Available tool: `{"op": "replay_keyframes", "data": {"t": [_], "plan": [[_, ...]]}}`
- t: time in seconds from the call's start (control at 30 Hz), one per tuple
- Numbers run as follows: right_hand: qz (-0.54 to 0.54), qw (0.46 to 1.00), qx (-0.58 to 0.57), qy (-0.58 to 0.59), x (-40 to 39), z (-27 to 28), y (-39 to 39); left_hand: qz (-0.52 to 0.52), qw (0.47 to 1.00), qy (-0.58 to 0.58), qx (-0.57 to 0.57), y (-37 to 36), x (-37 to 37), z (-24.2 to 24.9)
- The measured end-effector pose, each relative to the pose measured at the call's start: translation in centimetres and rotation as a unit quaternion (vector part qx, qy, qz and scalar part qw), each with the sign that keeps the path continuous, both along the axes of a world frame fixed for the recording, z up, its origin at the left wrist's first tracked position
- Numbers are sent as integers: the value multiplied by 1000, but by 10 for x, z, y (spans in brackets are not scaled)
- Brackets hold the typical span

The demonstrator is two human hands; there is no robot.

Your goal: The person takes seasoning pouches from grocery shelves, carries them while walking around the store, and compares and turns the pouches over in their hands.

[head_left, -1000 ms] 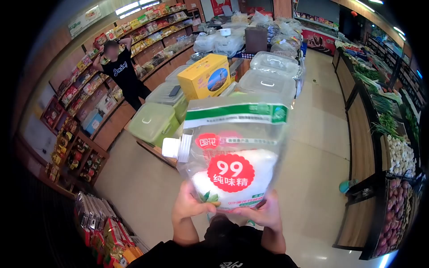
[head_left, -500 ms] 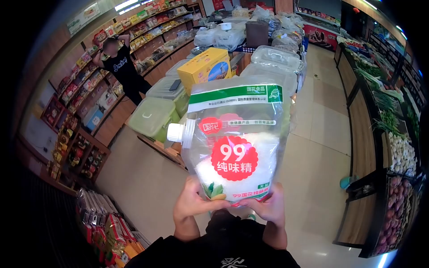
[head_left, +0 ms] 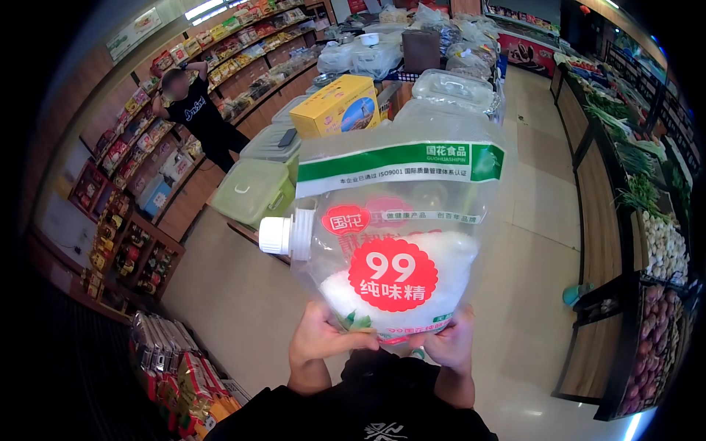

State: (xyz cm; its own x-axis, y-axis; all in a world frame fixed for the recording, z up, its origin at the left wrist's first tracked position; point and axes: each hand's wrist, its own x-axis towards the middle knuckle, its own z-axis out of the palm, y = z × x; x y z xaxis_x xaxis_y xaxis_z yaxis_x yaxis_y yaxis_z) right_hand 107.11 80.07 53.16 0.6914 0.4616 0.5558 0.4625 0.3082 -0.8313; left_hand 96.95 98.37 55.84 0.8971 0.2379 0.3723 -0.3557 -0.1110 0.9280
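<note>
Spouted MSG pouch, clear plastic with a green band, a red "99" seal and white crystals settled low: held upright at chest height, label toward the camera, in the head view. Gripped at its bottom corners, left hand and right hand both clamped on it, thumbs over the front. White screw cap at the left edge, shut. Likely label inspection; any next move calls for steady support underneath. Behind, lidded storage bins and a yellow carton.
</note>
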Motion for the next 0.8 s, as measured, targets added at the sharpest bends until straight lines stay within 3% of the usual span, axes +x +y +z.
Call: {"op": "replay_keyframes", "data": {"t": [0.07, 0.27, 0.37, 0.57, 0.67, 0.8], "plan": [[-12, 1000, 0, 13, -2, 1, 0, 13, 995, -51, -85, -11, 9, 9], [-9, 996, -7, 84, -3, -1, 4, -15, 991, 52, 120, 12, 9, -4], [21, 996, 7, 90, 0, -5, 7, -15, 985, 11, 172, 14, 14, 1], [90, 993, -65, 25, 9, 1, -4, -12, 993, 8, 116, 15, 6, -7], [95, 990, -101, -28, 11, 1, -9, 12, 999, 35, 0, 4, 1, 2], [100, 991, -74, -53, 11, -9, -12, -14, 986, -18, 166, 15, 0, -6]]}}
